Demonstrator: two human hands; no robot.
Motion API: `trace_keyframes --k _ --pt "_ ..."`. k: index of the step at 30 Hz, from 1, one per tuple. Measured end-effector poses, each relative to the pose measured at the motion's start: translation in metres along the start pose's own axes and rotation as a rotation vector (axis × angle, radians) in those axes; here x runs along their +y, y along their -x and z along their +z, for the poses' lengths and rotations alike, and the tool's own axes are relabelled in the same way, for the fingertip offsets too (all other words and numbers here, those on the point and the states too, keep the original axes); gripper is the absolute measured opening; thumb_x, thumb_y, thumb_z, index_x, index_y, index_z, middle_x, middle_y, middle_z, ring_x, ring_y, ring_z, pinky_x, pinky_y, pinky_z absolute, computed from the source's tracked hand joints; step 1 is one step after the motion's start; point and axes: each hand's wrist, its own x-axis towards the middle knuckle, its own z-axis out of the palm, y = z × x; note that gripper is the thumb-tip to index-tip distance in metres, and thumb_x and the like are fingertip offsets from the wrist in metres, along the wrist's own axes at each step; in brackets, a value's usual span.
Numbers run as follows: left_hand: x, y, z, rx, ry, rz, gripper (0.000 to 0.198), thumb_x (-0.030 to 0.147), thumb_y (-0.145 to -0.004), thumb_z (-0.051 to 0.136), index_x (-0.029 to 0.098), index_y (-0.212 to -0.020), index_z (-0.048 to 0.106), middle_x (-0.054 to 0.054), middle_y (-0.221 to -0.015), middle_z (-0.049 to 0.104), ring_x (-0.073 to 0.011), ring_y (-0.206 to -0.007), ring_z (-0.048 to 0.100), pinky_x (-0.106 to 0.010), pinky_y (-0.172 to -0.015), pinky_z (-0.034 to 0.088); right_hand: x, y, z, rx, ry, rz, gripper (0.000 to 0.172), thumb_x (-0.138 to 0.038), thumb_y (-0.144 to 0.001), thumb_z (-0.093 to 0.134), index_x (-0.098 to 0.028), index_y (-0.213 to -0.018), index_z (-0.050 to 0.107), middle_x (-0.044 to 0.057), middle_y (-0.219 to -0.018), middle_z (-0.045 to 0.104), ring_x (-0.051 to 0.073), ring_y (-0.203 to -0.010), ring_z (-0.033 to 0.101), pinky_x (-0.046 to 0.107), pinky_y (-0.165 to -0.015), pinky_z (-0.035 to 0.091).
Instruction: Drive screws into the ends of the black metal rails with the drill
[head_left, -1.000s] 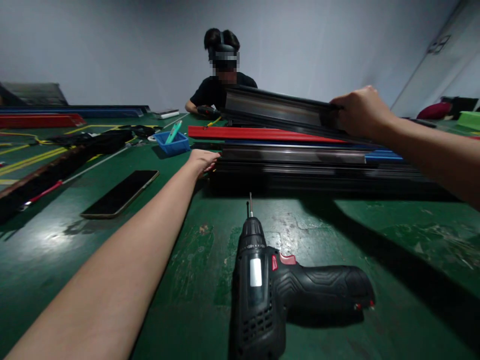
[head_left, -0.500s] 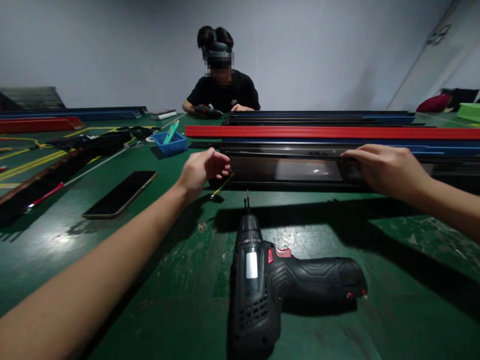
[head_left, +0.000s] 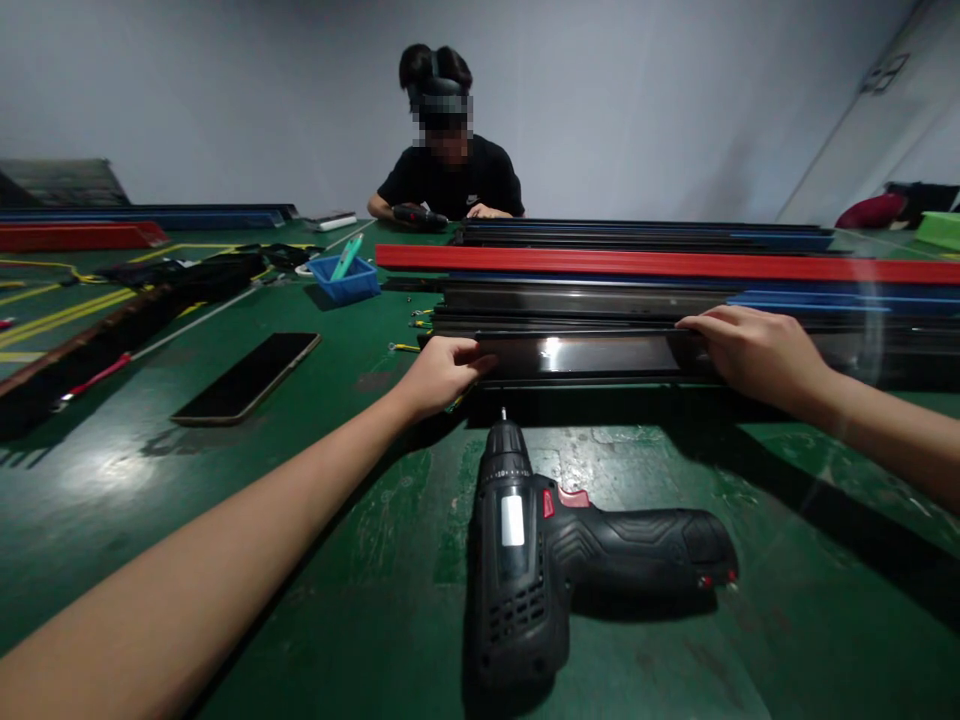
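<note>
A long black metal profile (head_left: pixel 600 356) with a glossy face lies crosswise before me, held at two places. My left hand (head_left: pixel 444 376) is closed around its left end, thumb over the top edge. A bit of yellow-green wire shows under those fingers. Farther right, my right hand (head_left: pixel 765 350) pinches the profile's upper edge. Just in front lies a black cordless drill (head_left: pixel 517 560) on its side, its bit pointing toward the profile. More dark profiles (head_left: pixel 555 297) lie directly behind, with short yellow-green wires (head_left: pixel 405 347) at their left ends.
A phone (head_left: pixel 247 378) lies left on the green table (head_left: pixel 360 600). Beyond it are a blue bin (head_left: pixel 345 280) and a black strip (head_left: pixel 127 330) with a red wire. A red profile (head_left: pixel 637 263) crosses behind. Opposite sits a person (head_left: pixel 450 180) by another drill (head_left: pixel 418 217).
My left hand has come down onto the profile's left end and closed on it. The profile's left end has come nearer and shifted right. My right hand keeps its hold.
</note>
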Motion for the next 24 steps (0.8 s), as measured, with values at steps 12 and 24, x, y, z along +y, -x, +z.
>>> trace_keyframes --k 12,24 --pt "-0.014 -0.007 0.007 0.021 -0.024 0.083 0.043 0.055 -0.081 0.065 0.017 -0.064 0.054 0.002 -0.061 0.048 -0.0129 -0.061 0.046 -0.027 -0.059 0.036 -0.012 0.01 0.006 0.002 0.019 0.01 0.041 -0.019 -0.096 0.044 -0.017 -0.118 0.079 0.015 -0.105 0.079 0.026 -0.085 0.071 0.035 -0.071 0.049" --pt "-0.015 -0.008 0.009 0.018 -0.123 0.122 0.033 0.042 -0.084 0.058 0.017 -0.063 0.053 0.002 -0.062 0.047 -0.0129 -0.063 0.042 -0.028 -0.063 0.033 -0.092 0.008 -0.055 0.038 -0.36 -0.125 0.032 -0.037 -0.101 0.057 -0.011 -0.111 0.074 0.019 -0.106 0.074 0.029 -0.099 0.069 0.041 -0.088 0.054"
